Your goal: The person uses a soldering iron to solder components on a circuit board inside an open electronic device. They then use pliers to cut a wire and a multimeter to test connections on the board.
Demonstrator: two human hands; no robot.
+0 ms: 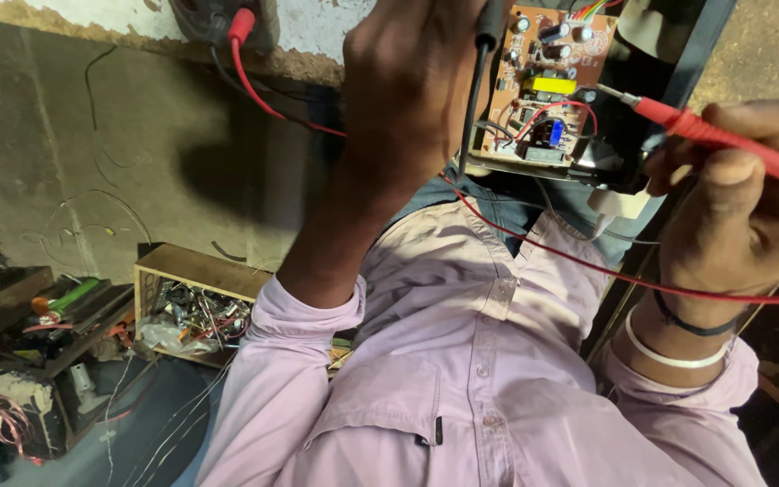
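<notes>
We are looking down over a pale pink shirt (462, 361) at two bare hands testing a brown circuit board (543, 86). Our left hand (407, 81) is gripping a black probe (484, 54), fingers closed around its body, with the probe running down toward the board's left edge. Our right hand (750, 207) is pinching a red probe (723, 140), fingers clamped on its handle, and the metal tip is touching the board near its upper right corner. The board is sitting in a dark open casing (624, 135) just beyond our chest, between the two hands (its yellow and blue parts are facing up). A red wire (642, 281) is trailing across the shirt toward the right wrist, which is wearing a white band (669, 353). Off to the left, on the floor (92, 162), a wooden box (193, 302) is holding loose metal bits, beside a clutter of tools (56, 311).
</notes>
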